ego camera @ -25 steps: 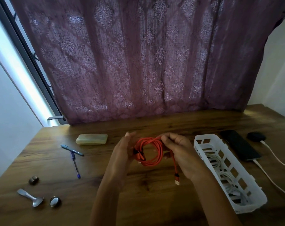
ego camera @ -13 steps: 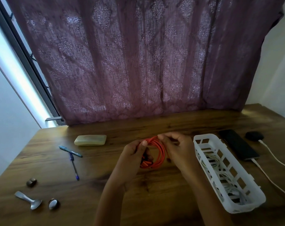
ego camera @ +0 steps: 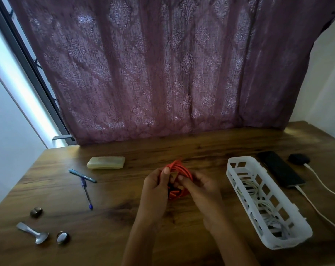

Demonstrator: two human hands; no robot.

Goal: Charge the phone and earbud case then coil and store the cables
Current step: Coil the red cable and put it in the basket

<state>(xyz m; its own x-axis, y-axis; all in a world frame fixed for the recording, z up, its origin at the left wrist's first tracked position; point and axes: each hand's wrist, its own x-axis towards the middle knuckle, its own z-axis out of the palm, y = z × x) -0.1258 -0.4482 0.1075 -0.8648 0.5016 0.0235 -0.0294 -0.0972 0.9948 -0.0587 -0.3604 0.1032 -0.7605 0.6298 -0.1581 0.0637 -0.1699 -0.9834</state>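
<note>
Head, left grip (ego camera: 155, 186), right grip (ego camera: 200, 189) holding cable (ego camera: 183, 168)

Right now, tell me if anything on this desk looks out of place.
The spoon near the desk's left front edge looks out of place: it is cutlery, and no dish is in view. Nothing looks spilled or damaged.

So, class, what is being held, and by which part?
The coiled orange cable: left hand grips the coil's left side, right hand its right side.
</note>
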